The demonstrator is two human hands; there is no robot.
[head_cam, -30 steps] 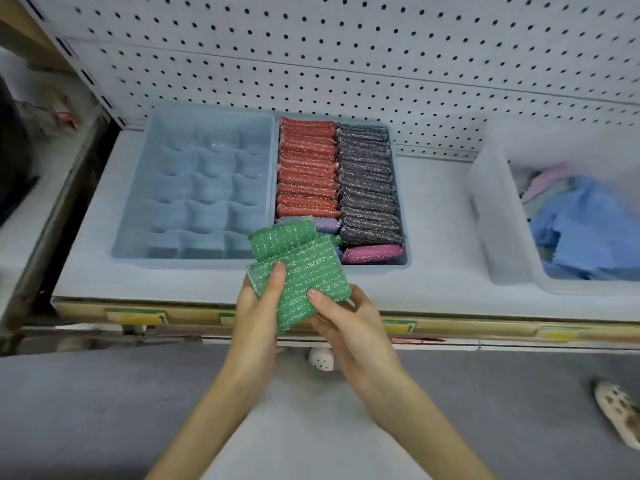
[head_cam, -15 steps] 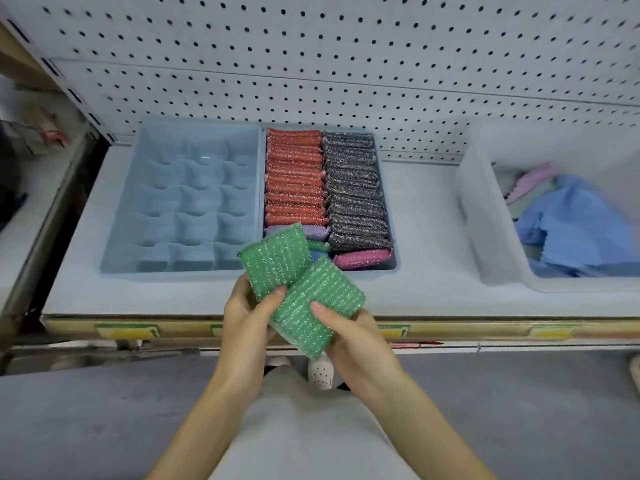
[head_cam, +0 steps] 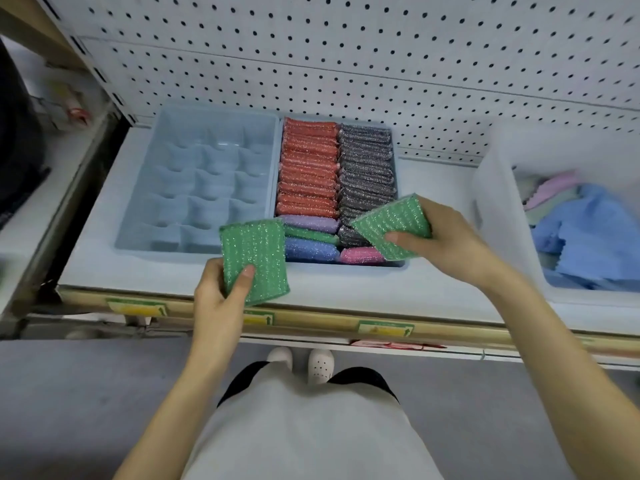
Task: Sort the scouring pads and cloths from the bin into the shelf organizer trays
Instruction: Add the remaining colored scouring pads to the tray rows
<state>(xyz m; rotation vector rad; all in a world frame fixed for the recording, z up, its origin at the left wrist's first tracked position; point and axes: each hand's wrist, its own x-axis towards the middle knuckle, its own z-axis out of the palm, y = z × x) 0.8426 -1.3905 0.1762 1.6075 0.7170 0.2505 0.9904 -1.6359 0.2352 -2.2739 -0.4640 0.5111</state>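
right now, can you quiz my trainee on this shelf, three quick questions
1. True or false: the left hand grips the left green pad and the right hand grips the right green pad.
2. In the pad tray, the rear left column holds pads that are: A red, B yellow, C white.
3. Fill in: the blue cloth lies in the clear ___ at right.
Key: 1 true; 2 A, the red pads; 3 bin.

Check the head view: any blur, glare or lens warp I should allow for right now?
Head view: the wide-angle lens bows the pegboard and shelf edge; the clear bin and blue cloths at right are smeared; the left green pad and right green pad are sharp; light is soft and even, with a faint sheen on the empty tray.
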